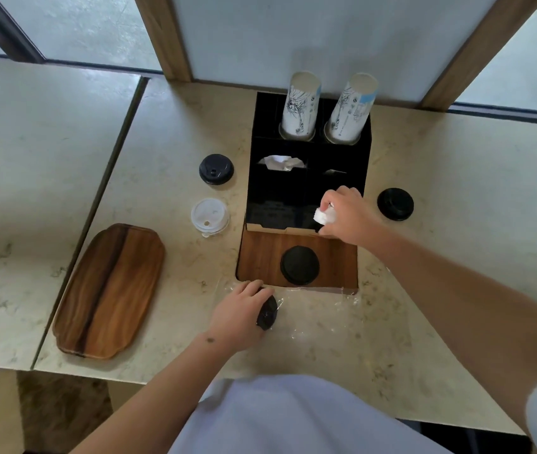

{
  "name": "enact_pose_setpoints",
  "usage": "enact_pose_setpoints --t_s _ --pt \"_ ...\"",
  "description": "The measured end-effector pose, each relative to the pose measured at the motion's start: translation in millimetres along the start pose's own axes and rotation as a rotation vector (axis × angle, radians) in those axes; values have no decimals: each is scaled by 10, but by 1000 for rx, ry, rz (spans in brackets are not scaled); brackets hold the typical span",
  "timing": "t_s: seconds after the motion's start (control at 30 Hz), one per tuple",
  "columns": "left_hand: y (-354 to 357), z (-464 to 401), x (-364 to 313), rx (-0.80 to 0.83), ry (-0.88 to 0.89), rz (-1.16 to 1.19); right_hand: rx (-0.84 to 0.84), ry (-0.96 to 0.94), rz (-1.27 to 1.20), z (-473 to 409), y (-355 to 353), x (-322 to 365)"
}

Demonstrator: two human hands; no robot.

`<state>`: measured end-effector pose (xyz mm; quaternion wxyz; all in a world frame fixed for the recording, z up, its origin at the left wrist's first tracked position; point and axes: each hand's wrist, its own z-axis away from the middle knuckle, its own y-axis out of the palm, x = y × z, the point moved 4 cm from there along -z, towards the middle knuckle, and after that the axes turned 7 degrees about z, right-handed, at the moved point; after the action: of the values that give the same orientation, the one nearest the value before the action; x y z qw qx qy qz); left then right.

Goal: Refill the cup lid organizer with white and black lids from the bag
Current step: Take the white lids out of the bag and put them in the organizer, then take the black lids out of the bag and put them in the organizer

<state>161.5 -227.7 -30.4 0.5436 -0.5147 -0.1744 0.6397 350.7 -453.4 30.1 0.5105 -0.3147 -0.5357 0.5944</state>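
Observation:
The black lid organizer (280, 198) stands at the back of the counter, with two stacks of paper cups in its rear slots. My right hand (347, 216) is shut on a white lid (323, 217), held at the organizer's front right compartment. My left hand (239, 314) grips a black lid (267, 312) at the edge of the clear plastic bag (326, 317), which lies flat on the counter near me. Loose lids lie around: a black one (216, 169) and a white one (209, 215) left of the organizer, a black one (395, 204) on its right.
A wooden block (260, 260) in front of the organizer carries another black lid (299, 265). A wooden tray (109, 291) lies on the left. Crumpled napkins (280, 162) sit in a middle compartment. A wall panel with wooden posts stands behind the organizer.

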Motion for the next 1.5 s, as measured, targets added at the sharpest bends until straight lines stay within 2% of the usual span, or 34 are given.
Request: enact_pose_setpoints --t_s 0.1,0.37,0.7,0.83,0.97,1.1,1.27,1.5 --pt "-5 -25 5 24 -6 -7 -50 -66 107 -130 86 -1" --pt "-13 -55 1 30 6 8 -135 -206 171 -273 303 32" --pt "5 -45 -11 28 4 9 128 -223 258 -372 376 29" --pt "0 -47 -30 29 5 7 158 -121 157 -218 324 36" --pt "17 -37 -38 27 -1 -18 -6 53 -277 357 313 31" --pt "82 4 -64 26 -38 -80 49 263 -535 1229 609 12" --pt "101 59 -28 27 -106 -67 73 428 -615 1897 884 -119" --pt "43 125 72 40 -227 -129 231 486 -529 1835 999 -159"
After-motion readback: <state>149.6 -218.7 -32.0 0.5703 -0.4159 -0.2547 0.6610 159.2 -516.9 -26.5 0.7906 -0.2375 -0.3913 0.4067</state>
